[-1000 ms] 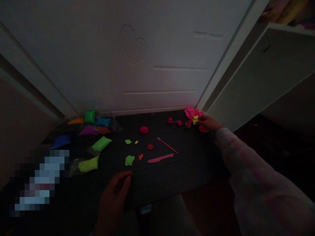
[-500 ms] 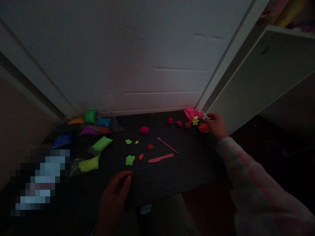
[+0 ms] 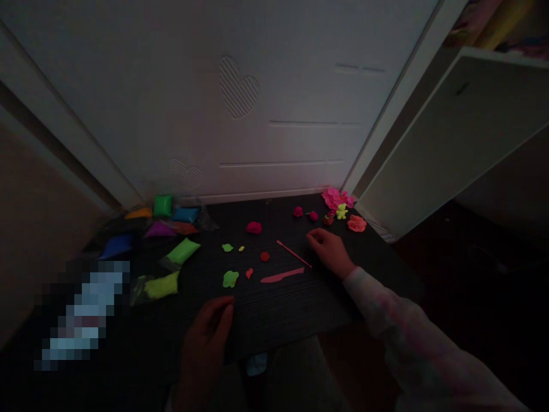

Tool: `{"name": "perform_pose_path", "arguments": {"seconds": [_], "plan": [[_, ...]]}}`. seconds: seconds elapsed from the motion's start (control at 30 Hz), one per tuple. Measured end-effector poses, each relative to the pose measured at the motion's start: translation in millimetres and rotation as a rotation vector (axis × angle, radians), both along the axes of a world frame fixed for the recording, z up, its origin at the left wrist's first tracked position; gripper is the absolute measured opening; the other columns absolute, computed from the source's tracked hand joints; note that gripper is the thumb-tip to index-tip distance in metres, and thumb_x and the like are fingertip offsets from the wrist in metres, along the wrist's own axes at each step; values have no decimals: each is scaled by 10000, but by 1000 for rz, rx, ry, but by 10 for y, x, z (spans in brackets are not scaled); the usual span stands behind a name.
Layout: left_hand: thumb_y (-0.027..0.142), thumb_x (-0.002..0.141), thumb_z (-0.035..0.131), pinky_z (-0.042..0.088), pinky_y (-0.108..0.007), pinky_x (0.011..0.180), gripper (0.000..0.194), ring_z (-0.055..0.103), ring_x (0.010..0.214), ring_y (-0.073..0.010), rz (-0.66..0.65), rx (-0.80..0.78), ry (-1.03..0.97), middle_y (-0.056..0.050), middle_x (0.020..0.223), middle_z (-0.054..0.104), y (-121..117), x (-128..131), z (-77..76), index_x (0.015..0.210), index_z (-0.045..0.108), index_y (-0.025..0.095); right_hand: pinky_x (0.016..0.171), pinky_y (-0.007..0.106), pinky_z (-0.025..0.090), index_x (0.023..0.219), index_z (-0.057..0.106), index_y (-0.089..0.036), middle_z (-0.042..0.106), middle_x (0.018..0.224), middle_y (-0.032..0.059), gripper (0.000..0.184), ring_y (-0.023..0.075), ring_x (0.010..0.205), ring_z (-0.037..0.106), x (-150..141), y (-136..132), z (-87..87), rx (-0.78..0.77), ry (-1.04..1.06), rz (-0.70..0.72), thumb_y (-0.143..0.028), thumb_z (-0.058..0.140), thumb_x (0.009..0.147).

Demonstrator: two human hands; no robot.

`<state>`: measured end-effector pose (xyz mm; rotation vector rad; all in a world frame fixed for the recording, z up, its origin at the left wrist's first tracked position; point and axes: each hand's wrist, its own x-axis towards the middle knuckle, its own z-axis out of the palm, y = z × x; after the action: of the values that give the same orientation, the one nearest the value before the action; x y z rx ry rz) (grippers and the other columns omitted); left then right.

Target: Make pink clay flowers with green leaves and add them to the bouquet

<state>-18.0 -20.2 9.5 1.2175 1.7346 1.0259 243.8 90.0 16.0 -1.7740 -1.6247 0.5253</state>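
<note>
My left hand [image 3: 208,337] is low at the table's front edge, with thumb and forefinger tips pressed together. Whatever may be between them is too dark to make out. Just beyond it lie a green clay piece [image 3: 230,279] and a small coral clay bit [image 3: 249,273]. My right hand [image 3: 331,250] hovers over the right of the table, its fingers curled together; their inside is hidden. Left of its fingertips lie a thin pink modelling stick [image 3: 294,253] and a pink plastic clay knife [image 3: 283,276]. A flat red clay disc [image 3: 265,257] is nearby.
Bags of coloured clay [image 3: 183,252] lie at the left. At the back right are a pink flower-like cluster [image 3: 337,198], a yellow bear figure [image 3: 341,211] and a coral clay lump [image 3: 357,223]. A white panel [image 3: 180,103] rises behind the dark table [image 3: 274,309].
My right hand has moved left and nearer from the far right corner, uncovering the table beside the coral lump. My left hand keeps its pinch. The view has shifted slightly.
</note>
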Motion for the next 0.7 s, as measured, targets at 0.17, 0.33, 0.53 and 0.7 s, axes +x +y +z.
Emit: {"name": "perform_pose_path", "arguments": {"seconds": [0.17, 0.33, 0.53, 0.7], "plan": [[452, 712, 499, 472, -366, 773, 342, 581, 815, -213, -33, 99, 150, -65, 924, 604, 58, -20, -70, 888, 615, 183, 550, 232, 404, 768, 618, -181, 628, 651, 0, 188, 125, 590, 567, -268, -493, 126, -7, 106, 125, -321, 496, 792], [369, 748, 450, 424, -441, 892, 415, 530, 992, -264, -174, 273, 488, -129, 1113, 528, 284, -93, -62, 1067, 595, 147, 556, 210, 422, 744, 620, -186, 637, 665, -8, 170, 113, 601, 573, -504, -898, 80, -21, 212, 193, -296, 500, 793], [312, 740, 463, 384, -482, 930, 393, 515, 1036, -286, -281, 256, 569, -133, 1101, 583, 489, -116, -48, 1070, 592, 140, 574, 208, 429, 757, 612, -176, 639, 660, -2, 199, 119, 613, 581, -601, -973, -83, -1, 290, 159, -316, 481, 809], [303, 732, 470, 389, -451, 931, 291, 543, 997, -258, -265, 224, 464, -106, 1006, 630, 483, -119, -43, 925, 634, 160, 595, 217, 425, 768, 623, -176, 649, 685, 3, 194, 127, 640, 585, -589, -975, -110, 19, 317, 154, -315, 491, 799]]}}
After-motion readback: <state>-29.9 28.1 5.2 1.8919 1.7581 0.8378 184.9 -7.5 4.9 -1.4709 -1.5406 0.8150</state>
